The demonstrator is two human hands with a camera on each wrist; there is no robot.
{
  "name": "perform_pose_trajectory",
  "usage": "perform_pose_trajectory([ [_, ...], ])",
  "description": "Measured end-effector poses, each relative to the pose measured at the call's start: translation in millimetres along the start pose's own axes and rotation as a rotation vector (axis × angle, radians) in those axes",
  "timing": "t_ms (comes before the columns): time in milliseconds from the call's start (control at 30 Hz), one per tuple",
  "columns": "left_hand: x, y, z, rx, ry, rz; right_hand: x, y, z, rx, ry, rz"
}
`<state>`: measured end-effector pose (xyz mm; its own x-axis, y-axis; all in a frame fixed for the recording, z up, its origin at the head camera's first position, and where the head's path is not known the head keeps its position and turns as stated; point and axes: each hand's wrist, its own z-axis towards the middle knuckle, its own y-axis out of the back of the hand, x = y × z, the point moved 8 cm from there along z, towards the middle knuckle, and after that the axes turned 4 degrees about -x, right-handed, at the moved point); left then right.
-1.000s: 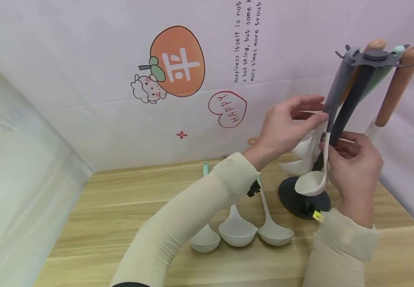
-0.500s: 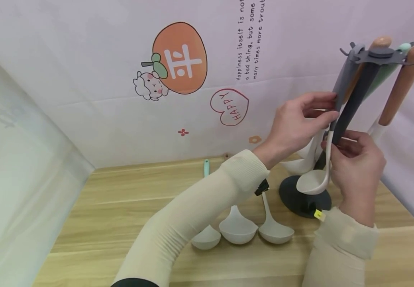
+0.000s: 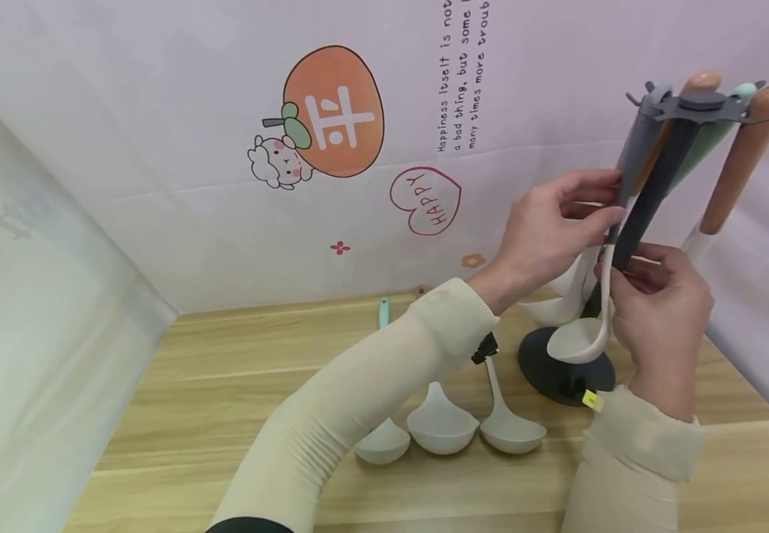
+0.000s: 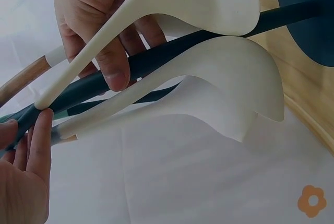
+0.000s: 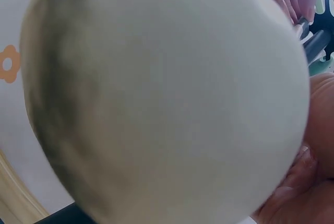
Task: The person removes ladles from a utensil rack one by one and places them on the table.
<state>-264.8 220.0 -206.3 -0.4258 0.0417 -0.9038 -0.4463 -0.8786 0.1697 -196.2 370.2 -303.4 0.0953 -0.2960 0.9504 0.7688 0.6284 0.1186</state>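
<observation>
One held ladle [image 3: 573,343], one stand [image 3: 542,377] — three ladles [image 3: 442,431] lying.

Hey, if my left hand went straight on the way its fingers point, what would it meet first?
The grey ladle handle, which your left hand seems to be touching. Past it in that line, the stand's dark pole probably comes next, though depth is hard to judge.

2 arms [image 3: 347,403] extend, left hand [image 3: 539,223] pinching higher, right hand [image 3: 667,314] gripping lower
</observation>
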Motion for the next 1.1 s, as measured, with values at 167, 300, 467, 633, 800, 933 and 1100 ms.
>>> perform_pose_trajectory([
  [167,-0.6,4.1,0.7,-0.028,0.012,-0.035,-0.9,0.1,0.5,0.000,-0.014,-0.023],
  [300,-1.5,6.7,0.9,-0.037,0.013,-0.076,-2.6,0.6,0.2,-0.001,-0.035,-0.047],
  [467,-2.7,11.6,-0.6,-0.065,0.033,-0.069,-0.7,-1.6,-0.8,-0.011,0.017,-0.055],
  [633,-7.7,19.0,-2.6,-0.107,0.051,-0.069,1.1,-5.0,-2.2,-0.030,0.063,-0.067],
  [800,-14.4,26.3,-3.6,-0.102,0.041,-0.139,1.3,-5.6,-3.2,-0.036,0.061,-0.145],
  [933,-16.4,33.3,-6.8,-0.094,0.039,-0.165,2.5,-6.1,-3.6,-0.032,0.058,-0.210],
  [1100,-21.1,46.2,-15.2,-0.100,0.017,-0.199,1.8,-6.1,-3.0,-0.022,0.034,-0.239],
])
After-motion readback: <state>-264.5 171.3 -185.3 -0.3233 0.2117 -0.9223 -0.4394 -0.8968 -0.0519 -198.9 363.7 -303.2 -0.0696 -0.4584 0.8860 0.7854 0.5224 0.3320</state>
